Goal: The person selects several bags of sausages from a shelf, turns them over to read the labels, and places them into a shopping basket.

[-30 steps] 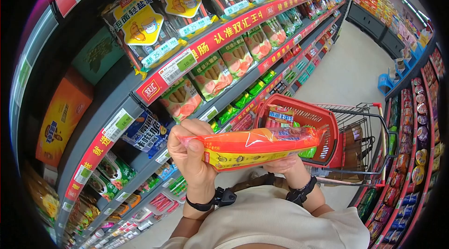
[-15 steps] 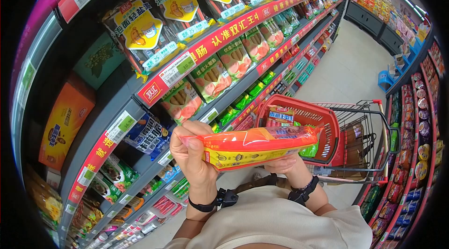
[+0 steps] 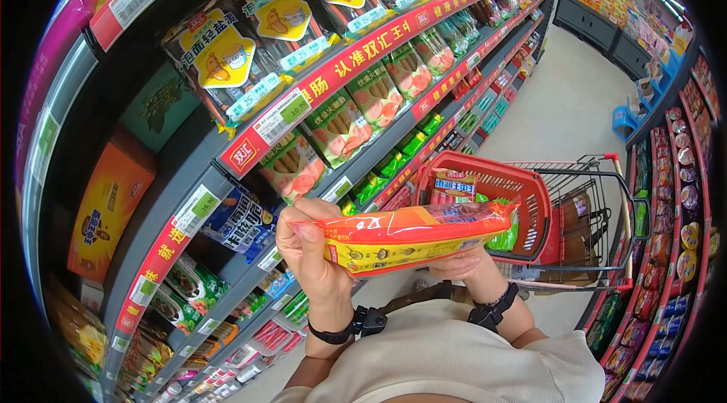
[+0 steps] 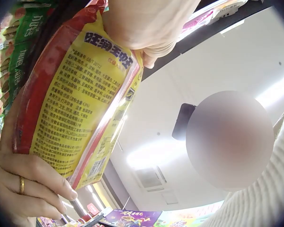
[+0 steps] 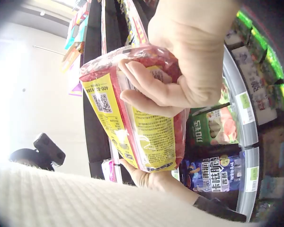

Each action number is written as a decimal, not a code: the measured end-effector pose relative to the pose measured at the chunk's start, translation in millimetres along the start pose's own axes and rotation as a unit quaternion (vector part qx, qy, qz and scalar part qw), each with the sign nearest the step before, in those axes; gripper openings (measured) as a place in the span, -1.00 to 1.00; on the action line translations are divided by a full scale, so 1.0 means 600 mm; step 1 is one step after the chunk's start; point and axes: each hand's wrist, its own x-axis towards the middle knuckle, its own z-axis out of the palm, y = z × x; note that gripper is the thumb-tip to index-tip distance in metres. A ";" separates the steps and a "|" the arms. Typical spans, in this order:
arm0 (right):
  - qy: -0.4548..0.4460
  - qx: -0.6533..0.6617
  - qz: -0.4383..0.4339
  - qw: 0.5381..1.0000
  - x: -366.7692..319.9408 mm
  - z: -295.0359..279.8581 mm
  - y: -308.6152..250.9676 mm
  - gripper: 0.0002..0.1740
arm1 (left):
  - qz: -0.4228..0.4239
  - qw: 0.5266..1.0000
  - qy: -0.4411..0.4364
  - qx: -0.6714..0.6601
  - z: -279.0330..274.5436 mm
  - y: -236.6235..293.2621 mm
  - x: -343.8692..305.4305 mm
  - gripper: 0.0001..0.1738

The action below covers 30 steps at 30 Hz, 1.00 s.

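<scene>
A red and yellow pack of sausages (image 3: 409,240) in clear-fronted plastic is held level before my chest. My left hand (image 3: 310,248) pinches its left end, thumb on top. Beneath its right end, my right hand (image 3: 458,263) grips from below, mostly hidden by the pack. In the left wrist view, the yellow back of the pack (image 4: 80,99) shows dense printed text, and ringed fingers of the right hand (image 4: 31,184) wrap its lower edge. The right wrist view has the right hand (image 5: 180,75) with bent fingers across the pack's back (image 5: 137,109).
On my left stands a shelf (image 3: 333,77) with rows of packed sausages and price tags. A red basket (image 3: 534,206) with several packs in it sits on a metal cart (image 3: 587,213) at front right. Another stocked shelf (image 3: 666,236) runs along the right, with an aisle floor (image 3: 568,85) between.
The head view has shifted slightly, moving the shelves and basket a little in the picture. Both hands keep their hold on the pack, which has barely moved.
</scene>
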 end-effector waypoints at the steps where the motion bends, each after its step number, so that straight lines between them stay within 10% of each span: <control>1: -0.001 0.000 0.000 1.000 0.001 0.002 0.000 -0.39 | 0.000 1.000 -0.001 0.000 0.001 0.000 0.000 -0.61; 30: -0.016 0.024 -0.024 0.999 -0.006 -0.002 0.007 -0.28 | -0.038 0.999 0.017 -0.005 -0.006 -0.014 0.004 -0.54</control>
